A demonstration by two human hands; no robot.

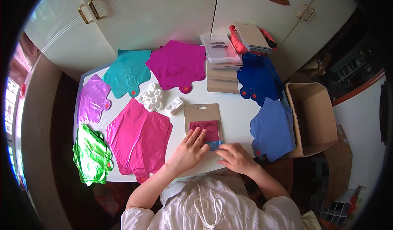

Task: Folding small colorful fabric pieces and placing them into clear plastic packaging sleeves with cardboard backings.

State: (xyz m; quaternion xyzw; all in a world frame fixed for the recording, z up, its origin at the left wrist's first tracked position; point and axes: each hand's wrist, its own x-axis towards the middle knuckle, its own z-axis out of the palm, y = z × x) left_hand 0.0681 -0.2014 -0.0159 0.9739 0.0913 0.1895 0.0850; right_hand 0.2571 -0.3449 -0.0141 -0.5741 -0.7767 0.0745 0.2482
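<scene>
A folded dark-pink foil sheet (209, 126) lies on a brown card (192, 111) with a hang hole, near the table's front edge. A strip of folded blue foil (213, 144) shows just below the pink. My left hand (189, 150) rests on the pink sheet with its fingers stretched out. To the right of the card, my right hand (236, 159) has its fingers bent, the thumb apart from them. Its fingertips are close to the lower right corner of the blue strip; whether they touch it I cannot make out.
Flat foil balloons ring the table: pink (137, 140), green (91, 154), lilac (93, 99), teal (127, 72), magenta (177, 66), dark blue (258, 77), light blue (273, 129). White ribbon rolls (151, 97), stacked clear packets (221, 52), a red basket (236, 39) and a cardboard box (313, 119) surround them.
</scene>
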